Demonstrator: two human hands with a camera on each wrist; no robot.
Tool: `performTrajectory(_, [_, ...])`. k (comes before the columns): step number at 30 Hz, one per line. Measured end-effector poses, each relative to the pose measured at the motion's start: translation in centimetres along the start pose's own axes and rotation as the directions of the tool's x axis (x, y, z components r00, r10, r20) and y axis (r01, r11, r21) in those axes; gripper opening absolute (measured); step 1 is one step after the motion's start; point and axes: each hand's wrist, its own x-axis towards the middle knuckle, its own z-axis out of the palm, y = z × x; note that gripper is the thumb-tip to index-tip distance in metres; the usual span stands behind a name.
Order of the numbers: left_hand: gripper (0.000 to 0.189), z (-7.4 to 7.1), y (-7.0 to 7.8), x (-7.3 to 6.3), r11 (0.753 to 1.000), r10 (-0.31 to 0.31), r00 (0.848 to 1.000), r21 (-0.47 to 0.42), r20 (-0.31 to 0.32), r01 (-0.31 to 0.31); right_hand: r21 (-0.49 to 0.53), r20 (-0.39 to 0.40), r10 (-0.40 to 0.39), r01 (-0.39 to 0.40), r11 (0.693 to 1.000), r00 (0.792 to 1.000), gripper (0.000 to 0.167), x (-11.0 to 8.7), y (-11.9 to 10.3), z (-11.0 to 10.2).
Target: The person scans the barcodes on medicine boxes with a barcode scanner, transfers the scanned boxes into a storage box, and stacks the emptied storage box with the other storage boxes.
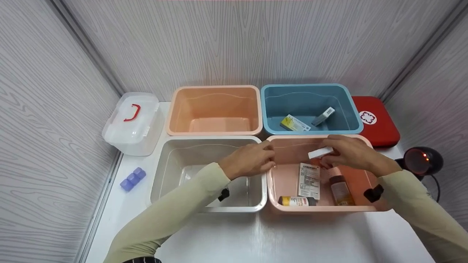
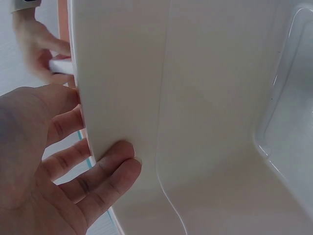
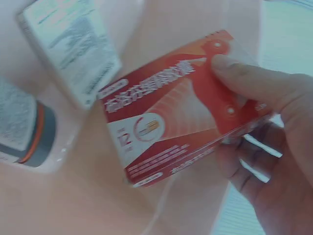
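Note:
My right hand (image 1: 349, 155) pinches a red-and-white medicine box (image 3: 171, 107) between thumb and fingers, over the pink bin (image 1: 329, 209). In the head view the box shows a white side. Below it in that bin lie a white printed medicine box (image 1: 309, 180), a brown bottle with a pink cap (image 1: 340, 190) and a small bottle with a yellow-and-white label (image 1: 297, 201). My left hand (image 1: 250, 159) is at the inner rim of the white bin (image 1: 208, 137). Its fingers are loosely bent, two of them in front of the bin's inside wall (image 2: 210, 88).
Behind stand an orange bin (image 1: 215, 87) and a blue bin (image 1: 303, 86) with two small boxes in it. A clear lidded case (image 1: 129, 124) and a purple pill organizer (image 1: 133, 179) are at left. A red first-aid case (image 1: 380, 124) and a black round device (image 1: 424, 160) stand at right.

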Motion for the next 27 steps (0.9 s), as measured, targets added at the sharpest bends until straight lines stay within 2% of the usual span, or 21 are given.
performTrajectory(3, [0.031,0.0,0.0,0.0,1.000,0.010,1.000,-0.006,-0.008,-0.010,0.037,-0.085,-0.018,0.021,0.999,0.996,0.037,-0.8,-0.4,-0.8])
performTrajectory(7, [0.031,0.1,-0.1,0.0,1.000,0.016,1.000,-0.003,-0.015,-0.016,0.115,-0.160,-0.037,0.056,0.992,0.986,0.039,-1.6,-0.5,-1.4])
performTrajectory(12, [0.030,0.2,-0.2,-0.1,1.000,0.025,0.999,0.007,-0.027,-0.025,0.088,-0.244,-0.106,0.131,0.988,0.964,0.047,-2.0,-0.2,-1.4])
performTrajectory(15, [0.029,0.3,-0.2,0.0,1.000,0.027,0.999,0.006,-0.027,-0.026,0.098,-0.286,-0.119,0.153,0.983,0.951,0.044,-2.2,0.2,-1.2])
performTrajectory(22, [0.029,0.2,-0.1,0.0,1.000,0.013,1.000,-0.002,-0.020,-0.013,0.182,-0.365,-0.029,0.102,0.978,0.930,0.036,-2.9,0.6,-1.2])
performTrajectory(27, [0.029,0.2,-0.2,-0.1,1.000,0.028,0.999,-0.004,-0.029,-0.028,0.206,-0.388,0.017,0.068,0.976,0.921,0.057,-3.2,0.9,-1.3])
